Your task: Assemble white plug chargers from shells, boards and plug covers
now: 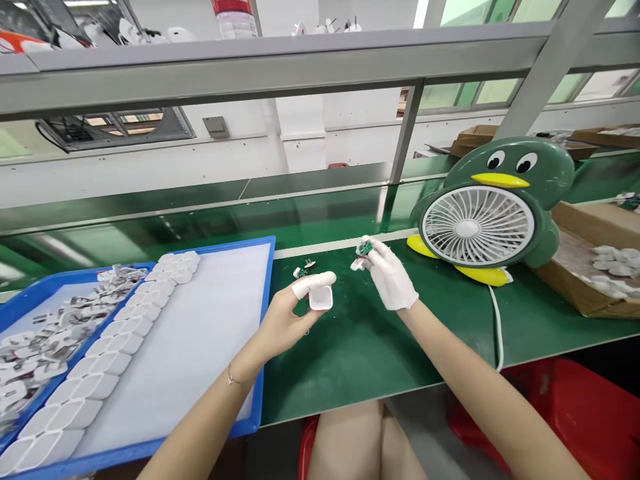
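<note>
My left hand (pixel 293 307), with white covers on some fingertips, grips a small white square plastic housing (pixel 321 298) whose hollow side faces me. In my right hand (pixel 393 277), which wears a white glove, a small green circuit board (pixel 364 249) with white parts is pinched between the fingertips. The two hands are apart above the green bench. Just behind my left hand lie a few small loose electronic parts (pixel 304 269), partly hidden by it.
At left, a blue tray (pixel 267 313) holds rows of white housings (pixel 107 362). Beside it, another blue tray (pixel 145 267) is heaped with white parts with metal pins. A green penguin-shaped fan (pixel 515 167) stands at right, its cable crossing the bench. Beyond is a cardboard box (pixel 575 283) of white pieces.
</note>
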`<act>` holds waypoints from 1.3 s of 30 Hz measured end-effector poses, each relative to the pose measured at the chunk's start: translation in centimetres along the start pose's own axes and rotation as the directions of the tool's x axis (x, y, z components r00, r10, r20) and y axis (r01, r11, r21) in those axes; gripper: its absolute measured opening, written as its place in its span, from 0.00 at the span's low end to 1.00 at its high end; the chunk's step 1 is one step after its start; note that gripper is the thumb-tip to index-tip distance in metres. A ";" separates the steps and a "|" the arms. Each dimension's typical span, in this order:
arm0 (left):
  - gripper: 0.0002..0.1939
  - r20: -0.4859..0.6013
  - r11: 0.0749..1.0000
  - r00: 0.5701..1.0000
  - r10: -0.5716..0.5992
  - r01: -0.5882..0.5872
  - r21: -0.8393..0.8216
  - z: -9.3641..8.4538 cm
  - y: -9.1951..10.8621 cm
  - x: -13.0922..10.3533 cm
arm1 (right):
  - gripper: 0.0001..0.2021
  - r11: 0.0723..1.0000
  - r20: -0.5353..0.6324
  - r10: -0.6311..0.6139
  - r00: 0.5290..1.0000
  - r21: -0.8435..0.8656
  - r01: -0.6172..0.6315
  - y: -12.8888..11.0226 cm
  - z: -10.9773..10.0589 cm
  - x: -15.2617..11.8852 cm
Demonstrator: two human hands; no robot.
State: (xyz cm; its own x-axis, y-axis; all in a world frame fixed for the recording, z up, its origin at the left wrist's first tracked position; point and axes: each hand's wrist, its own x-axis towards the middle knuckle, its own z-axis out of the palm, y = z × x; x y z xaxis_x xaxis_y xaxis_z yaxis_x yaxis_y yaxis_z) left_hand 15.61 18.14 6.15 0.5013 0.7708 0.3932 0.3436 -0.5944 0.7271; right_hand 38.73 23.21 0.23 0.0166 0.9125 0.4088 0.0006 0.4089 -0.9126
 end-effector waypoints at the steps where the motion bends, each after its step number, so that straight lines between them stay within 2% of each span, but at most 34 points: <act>1: 0.22 -0.012 0.997 0.998 -0.054 0.053 -0.052 0.4 -0.6 -0.1 | 0.18 0.983 -0.047 0.050 0.998 0.176 -0.041 -0.1 0.4 0.1; 3: 0.24 -0.006 0.960 0.980 -0.199 0.193 -0.203 1.2 -1.8 -0.4 | 0.15 0.843 -0.068 0.193 0.979 0.522 -0.130 0.2 1.1 0.2; 5: 0.26 0.033 0.853 0.937 -0.347 0.330 -0.404 1.6 -2.7 -0.6 | 0.13 0.682 -0.006 0.304 0.953 0.700 -0.213 1.1 1.7 0.2; 8: 0.24 0.100 0.605 0.861 -0.499 0.428 -0.672 1.7 -3.8 -0.7 | 0.13 0.621 0.091 0.375 0.922 0.714 -0.323 2.6 2.6 -0.4; 10: 0.23 0.148 0.514 0.828 -0.541 0.465 -0.721 1.5 -4.3 -0.7 | 0.14 0.584 0.131 0.418 0.899 0.719 -0.377 3.2 3.1 -1.0; 12: 0.25 0.215 0.547 0.817 -0.535 0.529 -0.649 1.3 -4.6 -0.9 | 0.15 0.565 0.155 0.463 0.873 0.706 -0.426 3.3 3.4 -1.7; 15: 0.28 0.259 0.695 0.824 -0.504 0.566 -0.444 1.2 -4.8 -1.3 | 0.16 0.583 0.193 0.503 0.843 0.644 -0.495 2.7 3.5 -2.4; 18: 0.21 0.191 0.806 0.859 -0.476 0.513 -0.297 1.3 -4.8 -1.6 | 0.17 0.635 0.236 0.506 0.830 0.550 -0.543 1.7 3.3 -2.7; 20: 0.16 0.134 0.874 0.889 -0.437 0.455 -0.169 1.4 -4.9 -1.7 | 0.19 0.703 0.239 0.486 0.840 0.465 -0.539 1.2 3.0 -2.8; 23: 0.20 0.093 0.955 0.952 -0.291 0.283 0.086 1.6 -5.3 -1.8 | 0.17 0.859 0.235 0.371 0.898 0.281 -0.429 0.8 2.8 -3.1; 25: 0.24 0.103 0.963 0.970 -0.219 0.198 0.185 1.8 -5.7 -1.9 | 0.13 0.958 0.249 0.231 0.941 0.110 -0.264 0.7 2.8 -3.4; 26: 0.26 0.108 0.960 0.969 -0.221 0.197 0.199 1.9 -5.8 -2.0 | 0.13 0.988 0.268 0.148 0.952 0.011 -0.157 0.6 2.8 -3.5; 28: 0.27 0.099 0.951 0.960 -0.263 0.241 0.196 2.1 -6.0 -2.1 | 0.15 0.987 0.326 -0.022 0.945 -0.145 0.073 0.5 3.0 -3.7; 30: 0.23 0.071 0.944 0.959 -0.275 0.255 0.210 2.2 -6.0 -2.1 | 0.18 0.952 0.379 -0.094 0.920 -0.236 0.194 0.3 3.1 -3.8; 32: 0.20 0.036 0.944 0.972 -0.231 0.215 0.250 2.2 -6.0 -2.2 | 0.17 0.927 0.400 -0.084 0.913 -0.304 0.219 0.2 3.2 -3.9; 34: 0.20 0.016 0.946 0.983 -0.182 0.171 0.276 2.2 -6.0 -2.2 | 0.11 0.900 0.418 -0.080 0.905 -0.360 0.246 0.2 3.2 -3.9; 36: 0.21 0.016 0.946 0.988 -0.154 0.143 0.290 2.2 -6.0 -2.3 | 0.07 0.872 0.476 -0.084 0.876 -0.390 0.296 0.1 3.2 -3.7; 39: 0.22 0.019 0.942 0.994 -0.110 0.098 0.321 2.3 -6.2 -2.4 | 0.09 0.871 0.549 -0.063 0.834 -0.378 0.315 0.0 3.2 -3.4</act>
State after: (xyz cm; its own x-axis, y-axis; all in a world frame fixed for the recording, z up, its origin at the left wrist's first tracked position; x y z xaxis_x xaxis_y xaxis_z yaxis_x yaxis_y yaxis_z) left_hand 14.10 19.44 -0.64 0.4757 0.8267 0.3003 0.6274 -0.5583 0.5429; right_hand 35.50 20.17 -1.15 -0.5350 0.7431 0.4019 0.3837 0.6375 -0.6681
